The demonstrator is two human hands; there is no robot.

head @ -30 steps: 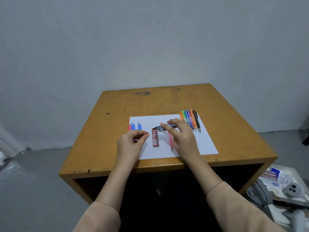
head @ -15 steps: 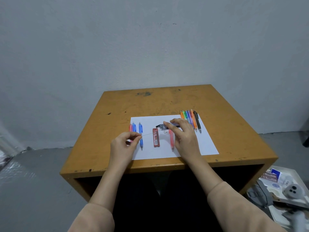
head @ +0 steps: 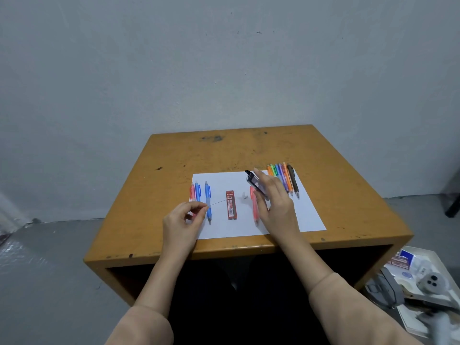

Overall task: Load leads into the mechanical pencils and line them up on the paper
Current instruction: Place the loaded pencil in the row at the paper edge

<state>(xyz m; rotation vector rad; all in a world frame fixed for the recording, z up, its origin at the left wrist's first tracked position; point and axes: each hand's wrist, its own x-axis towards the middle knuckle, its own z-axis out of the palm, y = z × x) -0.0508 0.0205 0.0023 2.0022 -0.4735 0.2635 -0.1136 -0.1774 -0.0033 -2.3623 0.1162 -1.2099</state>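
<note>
Left hand: the left hand (head: 181, 220) pinches a thin dark pencil lead (head: 217, 202) between thumb and forefinger, over the left part of the white sheet of paper (head: 308, 217).
Lead: it runs from the fingertips towards the middle of the paper, crossing over a blue pencil.
Right hand: the right hand (head: 275, 207) grips a dark translucent mechanical pencil (head: 255, 184), held tilted above the middle of the paper with its dark end towards the far edge.
Lead case: a flat red lead case (head: 231, 204) lies lengthwise on the paper's middle, between the two hands.
White bit: a small white piece (head: 244, 195) lies on the paper just right of the case; what it is cannot be told.
Coral pencil: a coral-pink mechanical pencil (head: 254, 206) lies on the paper beside the right hand.
Left group: a blue mechanical pencil (head: 208, 195), a second blue pencil (head: 198, 191) and a pink-red pencil (head: 192, 194) lie side by side along the paper's left edge.
Right group: a row of coloured mechanical pencils (head: 286, 179) lies packed together at the paper's far right corner.
Desk: the worn orange-brown wooden desk (head: 174, 175) carries the paper.
</note>
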